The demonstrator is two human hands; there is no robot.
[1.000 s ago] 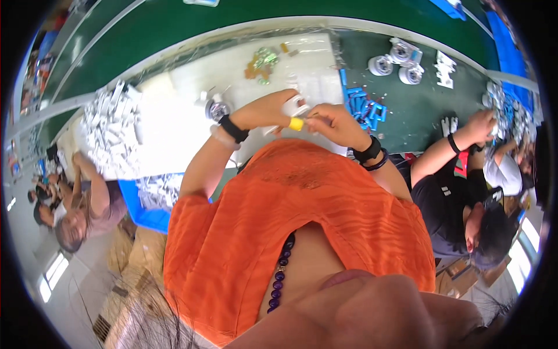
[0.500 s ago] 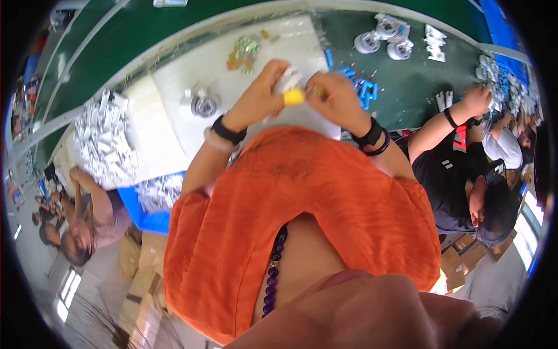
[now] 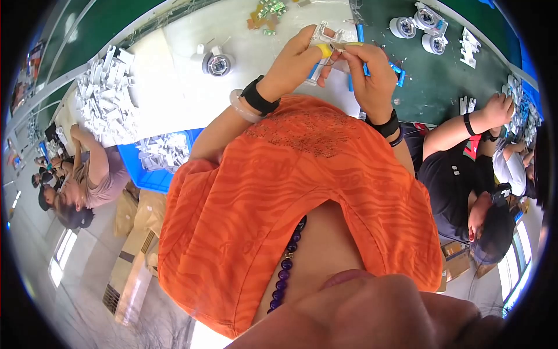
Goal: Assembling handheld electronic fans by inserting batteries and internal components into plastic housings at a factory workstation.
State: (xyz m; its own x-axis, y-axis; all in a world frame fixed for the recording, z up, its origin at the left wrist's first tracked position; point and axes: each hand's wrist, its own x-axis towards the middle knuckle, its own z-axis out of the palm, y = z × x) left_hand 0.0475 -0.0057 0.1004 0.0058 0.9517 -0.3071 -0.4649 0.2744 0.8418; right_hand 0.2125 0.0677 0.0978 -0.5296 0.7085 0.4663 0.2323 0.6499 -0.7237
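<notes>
Over the white work mat, my left hand [image 3: 295, 63] is closed around a white plastic housing [image 3: 321, 31]; a blue strip shows along the part below the thumb. A yellow finger cot [image 3: 326, 51] covers the left thumb. My right hand [image 3: 372, 68] meets it from the right, thumb and fingers pinched together at the housing. Whatever small piece sits between those right fingertips is too small to name. Yellow also shows on a right fingertip. Several blue parts [image 3: 397, 74] lie on the green table just beyond the right hand.
Small green boards [image 3: 271, 8] lie at the far side of the mat. A round white device [image 3: 217, 63] stands left, past it a heap of white housings [image 3: 107, 96] and a blue bin [image 3: 152, 178]. Round white units [image 3: 425, 18] sit far right. Co-workers [image 3: 465, 168] flank me.
The view has shifted, so the table sits higher in the picture. My hands have moved slightly right over the mat. The housing, blurred before, shows clearly, and my right fingers now point at it.
</notes>
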